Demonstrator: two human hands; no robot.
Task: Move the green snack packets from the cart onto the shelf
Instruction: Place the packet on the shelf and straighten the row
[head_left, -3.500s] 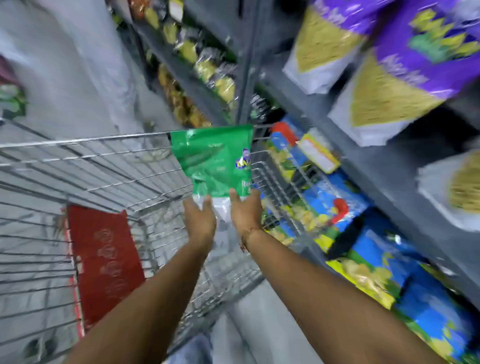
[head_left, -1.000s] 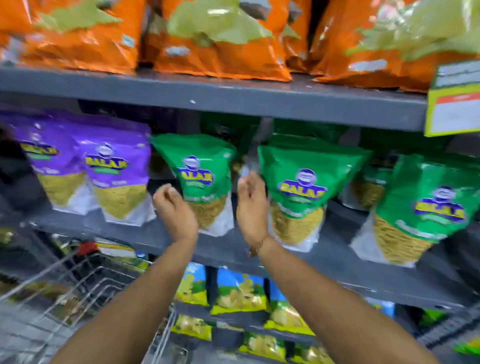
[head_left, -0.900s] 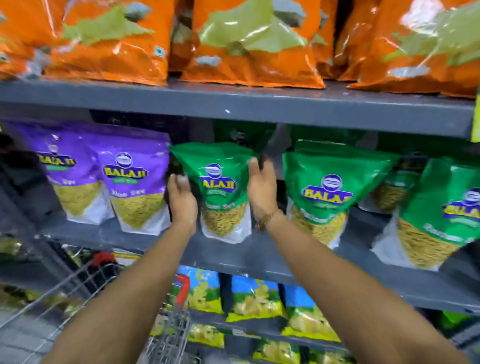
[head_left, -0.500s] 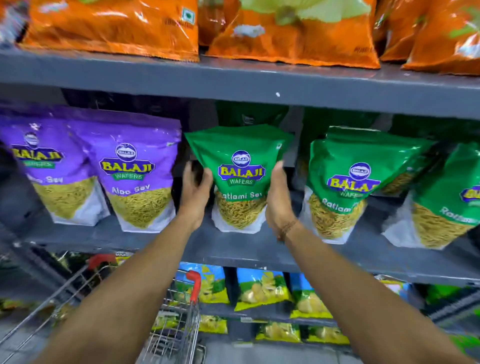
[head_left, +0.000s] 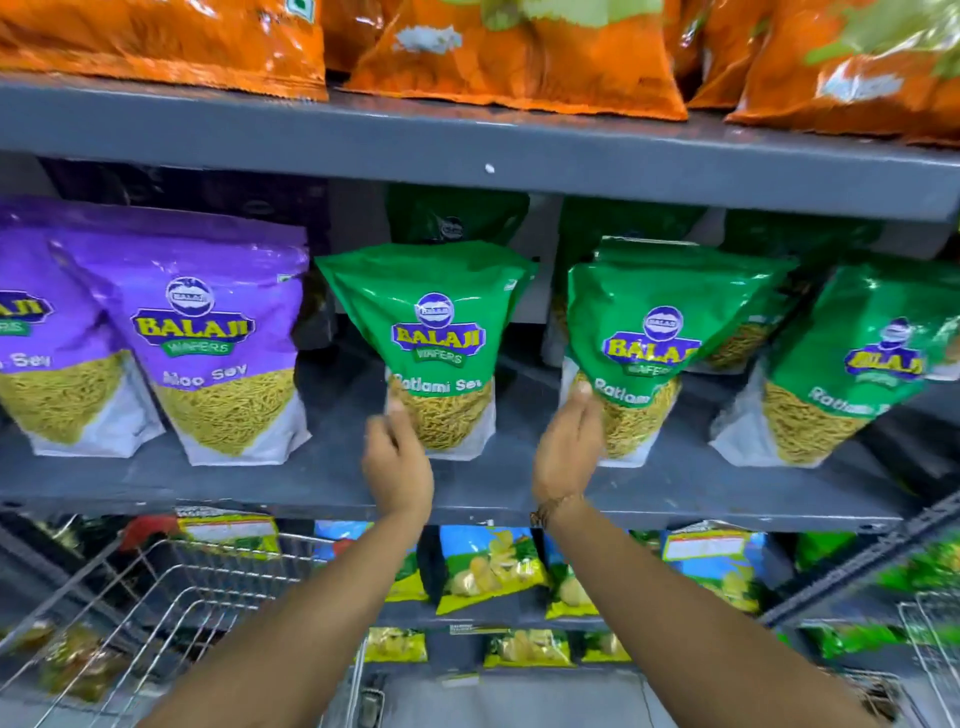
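Note:
A green Balaji snack packet (head_left: 436, 332) stands upright on the grey middle shelf (head_left: 291, 488), between purple packets and more green ones. My left hand (head_left: 397, 462) is low at its bottom left corner, fingertips just at the packet's edge, holding nothing. My right hand (head_left: 569, 447) hovers flat to the packet's right, apart from it, next to the lower corner of a second green packet (head_left: 644, 343). A third green packet (head_left: 852, 374) leans at the right. The wire cart (head_left: 182, 587) shows at the lower left, its inside mostly hidden by my left arm.
Purple packets (head_left: 208, 343) fill the shelf's left part. Orange bags (head_left: 509, 57) sit on the shelf above. Blue and yellow chip bags (head_left: 488, 566) line the lower shelf. A second wire basket (head_left: 930, 639) is at the lower right edge.
Both hands have let go of the green packet's sides and dropped toward the shelf's front edge. The packet stays standing on the shelf.

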